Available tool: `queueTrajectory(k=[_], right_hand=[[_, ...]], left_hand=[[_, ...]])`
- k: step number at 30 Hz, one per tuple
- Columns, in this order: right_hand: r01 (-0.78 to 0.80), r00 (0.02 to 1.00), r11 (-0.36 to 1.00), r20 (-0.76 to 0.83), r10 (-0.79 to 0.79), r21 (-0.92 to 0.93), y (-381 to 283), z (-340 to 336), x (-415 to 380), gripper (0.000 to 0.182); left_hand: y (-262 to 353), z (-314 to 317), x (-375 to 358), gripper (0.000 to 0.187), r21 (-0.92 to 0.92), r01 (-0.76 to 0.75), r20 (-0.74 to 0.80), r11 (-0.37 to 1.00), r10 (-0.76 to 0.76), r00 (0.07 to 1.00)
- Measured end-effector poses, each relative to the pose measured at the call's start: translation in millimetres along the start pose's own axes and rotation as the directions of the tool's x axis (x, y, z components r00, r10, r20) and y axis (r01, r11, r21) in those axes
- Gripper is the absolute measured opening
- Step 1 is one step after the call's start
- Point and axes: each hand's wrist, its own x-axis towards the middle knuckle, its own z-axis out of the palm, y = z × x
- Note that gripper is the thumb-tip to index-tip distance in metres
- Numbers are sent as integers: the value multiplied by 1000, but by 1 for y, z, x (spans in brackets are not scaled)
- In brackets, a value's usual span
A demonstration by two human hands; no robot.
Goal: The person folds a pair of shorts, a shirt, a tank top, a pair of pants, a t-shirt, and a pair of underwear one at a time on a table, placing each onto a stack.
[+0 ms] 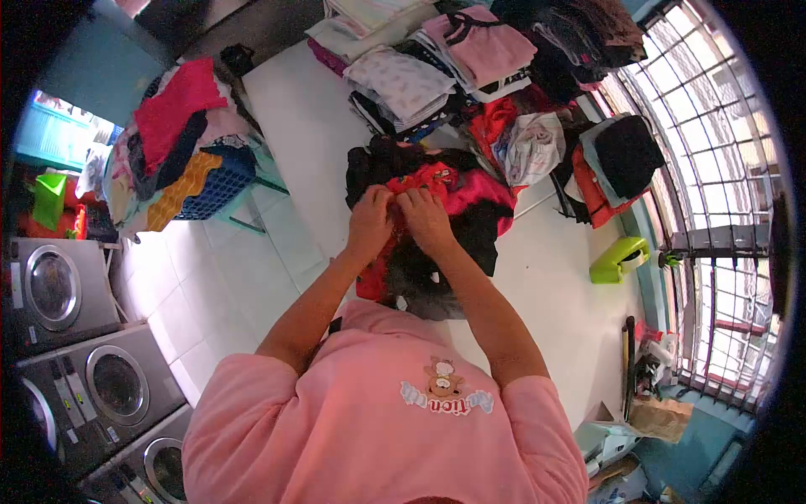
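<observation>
On the white table, both hands are together over a loose heap of dark and red clothes. My left hand [370, 222] is closed, fingers pinching a red printed garment [435, 175]. Close beside it, my right hand [425, 217] grips the same garment with bent fingers. The cloth between the fingertips is partly hidden by the hands. Beneath and around it lie black clothes [472, 239] and a bright pink-red piece [478, 191].
Folded stacks, including a pink garment [487, 46] and white patterned cloth [395, 80], line the table's far side. A black folded garment [630, 155] tops the right stack. A green tape dispenser [617, 262] sits near the barred window. A blue basket [220, 185] overflows left; washing machines [117, 382] stand lower left.
</observation>
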Motion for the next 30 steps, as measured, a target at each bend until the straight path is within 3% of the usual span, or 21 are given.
queueTrajectory(k=[2,3,4,6,8,10,11,13,14,16,17,19,20,21,23,24,26,27,29,30], right_hand=[[-36,999,998,36,38,-42,6,3,4,18],[-175,984,959,64,165,224,7,-13,14,14],[-303,953,831,122,279,466,9,-31,23,12],[-125,985,788,-21,172,603,18,-66,42,10],[-177,974,559,62,219,810,24,-112,57,13],[-131,968,424,23,250,896,18,-169,68,13],[-117,967,437,1,255,892,18,-191,73,13],[74,936,738,-302,181,671,23,-235,80,14],[137,901,821,-414,129,554,25,-257,78,10],[240,811,916,-585,-7,322,27,-299,64,9],[235,797,928,-604,-14,289,30,-317,51,9],[27,824,998,-567,11,60,43,-357,19,8],[-109,852,994,-514,105,24,54,-369,5,7],[-140,888,988,-450,97,-63,61,-385,-11,12],[-155,862,972,-505,45,-177,74,-398,-39,16],[-214,854,953,-516,74,-216,81,-404,-49,18],[-262,868,934,-482,118,-243,86,-427,-71,23],[-278,863,947,-474,174,-158,88,-437,-78,22],[-213,885,938,-462,67,-273,89,-464,-98,22],[-251,869,939,-483,110,-237,92,-473,-107,26]], left_hand=[[2,4,-2,43,69,7,117,998,-16,993],[7,0,1,43,71,1,114,997,-9,993],[16,-7,8,40,62,16,159,998,-26,987],[35,-21,27,39,48,18,206,999,-28,978],[54,-39,54,21,-20,-306,-68,952,304,950],[81,-63,76,19,152,-450,-186,880,473,861],[101,-76,84,19,152,-470,-193,869,493,848],[145,-99,95,28,269,-537,-281,799,599,750],[162,-105,99,28,266,-562,-290,783,622,728],[195,-113,104,23,95,-589,-242,803,592,769],[204,-114,110,23,88,-618,-254,781,617,744],[219,-122,128,24,29,-655,-58,755,655,753],[230,-122,134,24,-33,-673,-122,739,665,737],[248,-130,139,24,-36,-707,-143,706,697,703],[286,-151,145,23,-23,-742,122,669,739,663],[300,-151,155,16,-63,-830,167,555,825,539],[331,-146,165,15,-95,-886,136,454,888,440],[346,-143,169,14,-126,-912,130,391,918,375],[369,-139,171,12,-164,-943,54,290,957,285],[379,-135,174,13,-145,-957,87,251,967,240]])
